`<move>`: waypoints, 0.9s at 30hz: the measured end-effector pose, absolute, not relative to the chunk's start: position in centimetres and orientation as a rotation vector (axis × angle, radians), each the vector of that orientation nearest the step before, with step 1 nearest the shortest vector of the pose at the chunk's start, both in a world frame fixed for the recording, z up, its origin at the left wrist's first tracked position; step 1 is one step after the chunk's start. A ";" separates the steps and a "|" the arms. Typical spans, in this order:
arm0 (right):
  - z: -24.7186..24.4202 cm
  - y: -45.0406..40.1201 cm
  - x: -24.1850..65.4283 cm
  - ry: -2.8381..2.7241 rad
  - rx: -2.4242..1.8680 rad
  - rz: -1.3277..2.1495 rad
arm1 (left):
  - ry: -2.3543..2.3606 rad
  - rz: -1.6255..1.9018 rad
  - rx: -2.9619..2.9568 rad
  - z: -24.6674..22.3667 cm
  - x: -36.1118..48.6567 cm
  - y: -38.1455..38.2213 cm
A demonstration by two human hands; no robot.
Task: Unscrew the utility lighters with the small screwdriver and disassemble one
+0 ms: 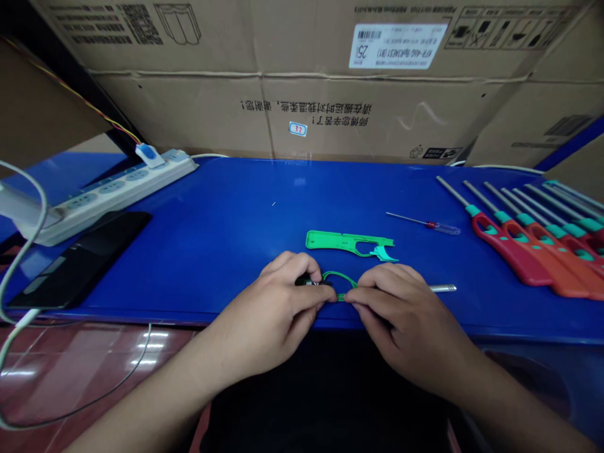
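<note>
Both the left hand (287, 302) and right hand (401, 311) had fingers pinched nearly closed on one green plastic casing (340, 297). Just beyond lay one green plastic half-shell (330, 241); farther right, one red-and-clear-handled screwdriver (430, 224) and at least six red-and-orange lighters (512, 255).

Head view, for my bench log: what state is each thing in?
Casing: held, partly hidden
Left hand: gripping casing
Right hand: gripping casing
Green shell: detached, lying flat
Screwdriver: lying flat
Metal tube: lying, partly hidden
Phone: dark, cable attached
Power strip: plug inserted
Lighters: in a row
</note>
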State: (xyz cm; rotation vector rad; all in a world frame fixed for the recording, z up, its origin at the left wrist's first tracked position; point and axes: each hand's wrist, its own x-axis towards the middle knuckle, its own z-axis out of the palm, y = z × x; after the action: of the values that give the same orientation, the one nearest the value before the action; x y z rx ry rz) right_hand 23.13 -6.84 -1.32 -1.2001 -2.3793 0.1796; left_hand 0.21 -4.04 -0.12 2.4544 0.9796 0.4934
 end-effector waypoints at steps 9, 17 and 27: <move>-1.2 -7.0 22.7 -2.410 -1.241 0.048 | 0.988 0.468 2.471 -0.2 0.1 -4.4; -0.9 -6.5 24.3 -2.407 -1.228 0.034 | 0.974 0.528 2.395 -0.1 0.0 -3.8; -0.5 -6.5 23.8 -2.460 -1.233 0.018 | 0.985 0.590 2.390 -0.3 0.0 -4.1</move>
State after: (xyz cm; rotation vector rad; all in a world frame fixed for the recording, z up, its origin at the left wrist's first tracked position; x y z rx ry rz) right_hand 23.81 -6.48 -0.53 -1.2333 -2.4597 0.0180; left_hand 0.02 -4.09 -0.34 2.3896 0.9850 0.5900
